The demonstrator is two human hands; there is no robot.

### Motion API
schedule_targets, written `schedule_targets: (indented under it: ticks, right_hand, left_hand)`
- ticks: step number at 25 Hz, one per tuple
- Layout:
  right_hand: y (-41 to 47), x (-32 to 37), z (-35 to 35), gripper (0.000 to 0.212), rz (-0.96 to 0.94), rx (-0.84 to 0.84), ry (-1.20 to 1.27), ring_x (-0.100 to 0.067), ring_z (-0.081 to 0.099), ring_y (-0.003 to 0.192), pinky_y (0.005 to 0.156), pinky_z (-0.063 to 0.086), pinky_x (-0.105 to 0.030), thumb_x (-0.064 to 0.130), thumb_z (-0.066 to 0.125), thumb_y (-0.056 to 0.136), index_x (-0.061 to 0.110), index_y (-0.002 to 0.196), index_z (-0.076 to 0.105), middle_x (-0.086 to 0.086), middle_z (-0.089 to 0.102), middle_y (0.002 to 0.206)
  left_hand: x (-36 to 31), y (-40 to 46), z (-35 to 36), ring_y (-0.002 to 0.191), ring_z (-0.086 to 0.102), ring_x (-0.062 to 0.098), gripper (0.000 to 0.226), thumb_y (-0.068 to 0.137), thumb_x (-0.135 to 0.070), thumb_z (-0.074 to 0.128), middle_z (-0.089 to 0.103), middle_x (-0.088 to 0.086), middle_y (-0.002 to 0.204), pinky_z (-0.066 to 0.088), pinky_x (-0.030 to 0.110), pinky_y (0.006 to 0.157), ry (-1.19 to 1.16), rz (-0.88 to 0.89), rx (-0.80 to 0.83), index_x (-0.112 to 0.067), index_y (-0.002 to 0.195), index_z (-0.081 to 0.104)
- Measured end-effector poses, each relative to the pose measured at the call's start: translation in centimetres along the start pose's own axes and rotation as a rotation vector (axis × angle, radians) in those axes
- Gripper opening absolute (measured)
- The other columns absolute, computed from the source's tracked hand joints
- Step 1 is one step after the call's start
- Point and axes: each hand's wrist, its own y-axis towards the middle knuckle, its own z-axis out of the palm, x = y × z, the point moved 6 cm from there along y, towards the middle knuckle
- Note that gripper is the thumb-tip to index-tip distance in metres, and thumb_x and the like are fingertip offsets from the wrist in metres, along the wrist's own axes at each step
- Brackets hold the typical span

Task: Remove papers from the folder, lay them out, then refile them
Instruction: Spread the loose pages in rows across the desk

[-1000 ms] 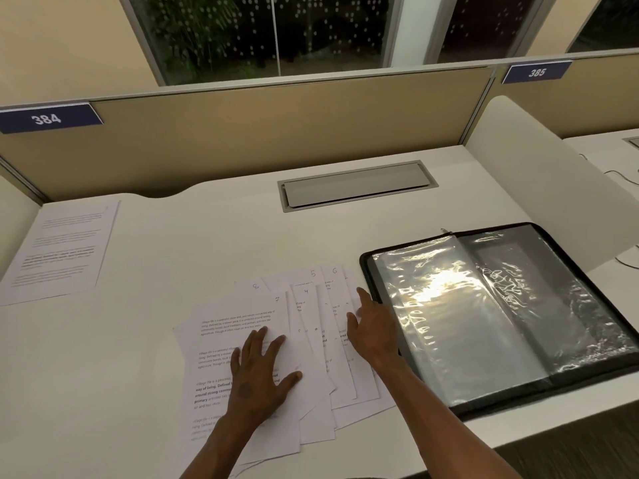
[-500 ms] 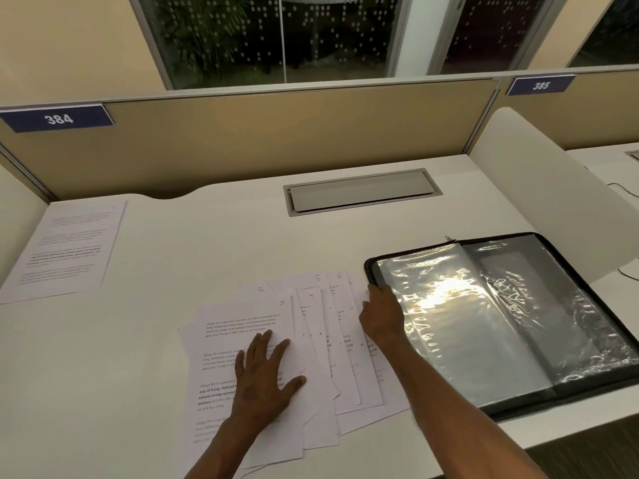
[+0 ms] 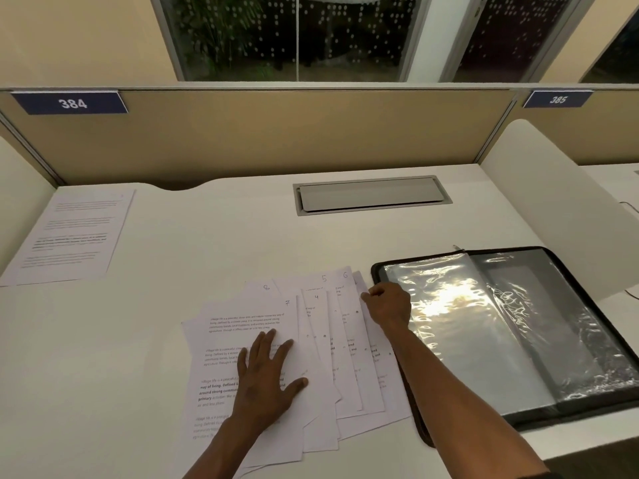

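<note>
At a white study-carrel desk [image 3: 214,257], a person's left hand [image 3: 266,378] lies flat, fingers straight and spread wide, on a fanned stack of white printed sheets [image 3: 321,357] in the lower centre of the frame; handwritten numbers, among them 4, 5, 6, 7 and 8, mark the top corners. The right hand [image 3: 389,304], just right of centre, has its fingers curled in and appears to pinch the upper right edge of the outermost sheet, where the fan meets the folder; the grip itself is too small to make out clearly. The black zip-edged folder with clear plastic sleeves [image 3: 511,337] lies open at the lower right, its left edge touching or slightly overlapping the papers, glare bright on the empty sleeves. A single white printed page [image 3: 69,236] lies well apart at the left edge of the frame. A grey recessed cable hatch [image 3: 370,195] sits in the desk above centre. Behind it runs a tan partition panel [image 3: 276,133] bearing blue seat plates numbered 384 [image 3: 71,103] and 385 [image 3: 557,99], with dark windows [image 3: 294,36] across the top.
</note>
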Motion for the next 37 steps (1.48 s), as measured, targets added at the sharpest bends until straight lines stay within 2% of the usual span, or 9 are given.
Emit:
schedule_targets:
  ticks: [3,6,9,15,21,26,30,33,37]
  right_hand:
    - [-0.6,-0.6,-0.8,0.025,-0.071,-0.038,0.057,-0.022,0.07,0.09,0.081,0.053,-0.029,0.027,0.076,0.088,0.011,0.107,0.074,-0.006,0.074,0.097]
    - [-1.6,-0.2,-1.9,0.017,-0.168,-0.078,0.101,-0.018,0.066,0.079,0.075,0.053,-0.029,0.025,0.077,0.087,0.011,0.095,0.072,-0.003,0.073,0.088]
    - [-3.5,1.1,-3.6,0.013,-0.333,-0.149,0.245,-0.018,0.064,0.08,0.073,0.054,-0.033,0.018,0.08,0.084,0.011,0.087,0.069,-0.003,0.069,0.087]
    - [-10.3,4.6,-3.6,0.007,-0.603,-0.162,0.292,-0.006,0.063,0.071,0.057,0.048,-0.018,0.019,0.07,0.093,0.021,0.088,0.065,0.013,0.064,0.075]
    - [-9.0,5.4,-3.3,0.005,-0.448,-0.228,0.505,-0.007,0.066,0.078,0.06,0.054,-0.022,0.023,0.069,0.095,0.022,0.091,0.066,0.013,0.068,0.079]
    - [-4.7,7.0,-5.1,0.012,-0.334,-0.209,0.605,-0.013,0.07,0.073,0.06,0.057,-0.032,0.031,0.067,0.096,0.02,0.094,0.066,0.004,0.071,0.081]
    - [-3.2,10.2,-8.5,0.019,-0.418,-0.243,0.584,-0.01,0.072,0.074,0.062,0.061,-0.031,0.031,0.069,0.095,0.015,0.104,0.07,0.0,0.074,0.086]
    - [-3.0,12.7,-11.3,0.015,-0.509,-0.256,0.599,-0.011,0.073,0.077,0.067,0.061,-0.033,0.03,0.072,0.093,0.018,0.102,0.075,0.002,0.076,0.086]
    - [-5.0,17.5,-13.9,0.009,-0.683,-0.21,0.564,-0.011,0.072,0.083,0.07,0.06,-0.028,0.029,0.072,0.093,0.023,0.1,0.072,0.01,0.074,0.091]
  left_hand:
    - [0.1,0.0,0.2,0.152,0.01,0.023,0.082,0.079,-0.079,0.038,0.022,0.003,0.163,0.004,0.052,0.122,0.002,0.014,-0.02,-0.032,0.146,0.045]
    - [0.1,0.1,0.1,0.152,0.01,0.022,0.083,0.078,-0.079,0.038,0.021,0.003,0.163,0.002,0.051,0.122,0.006,0.01,-0.021,-0.032,0.146,0.044]
    - [0.2,0.0,0.2,0.152,0.009,0.022,0.084,0.078,-0.08,0.037,0.021,0.003,0.163,0.002,0.051,0.122,-0.001,0.01,-0.025,-0.032,0.146,0.044]
    - [1.0,-0.3,-0.2,0.151,0.014,0.025,0.084,0.076,-0.08,0.038,0.025,0.004,0.162,0.004,0.053,0.12,-0.002,-0.016,-0.063,-0.03,0.143,0.049]
    - [1.5,-0.7,-0.4,0.152,0.006,0.021,0.085,0.076,-0.081,0.038,0.019,0.002,0.164,-0.002,0.048,0.121,-0.004,-0.007,-0.032,-0.033,0.146,0.044]
    - [1.5,-1.3,-0.5,0.152,0.007,0.02,0.081,0.078,-0.078,0.041,0.021,0.001,0.163,-0.007,0.041,0.119,-0.002,0.015,-0.034,-0.034,0.145,0.044]
    - [1.7,-1.2,-0.4,0.15,0.006,0.019,0.079,0.079,-0.077,0.043,0.024,0.003,0.162,-0.006,0.039,0.118,0.015,0.03,-0.046,-0.033,0.144,0.046]
    - [1.3,-1.0,-0.4,0.151,0.003,0.019,0.082,0.078,-0.08,0.041,0.02,0.002,0.163,-0.009,0.041,0.119,-0.014,0.014,-0.031,-0.034,0.145,0.044]
    - [0.7,0.4,-3.3,0.15,0.017,0.018,0.084,0.076,-0.086,0.041,0.026,-0.003,0.16,0.008,0.037,0.121,-0.225,-0.024,-0.102,-0.035,0.142,0.048]
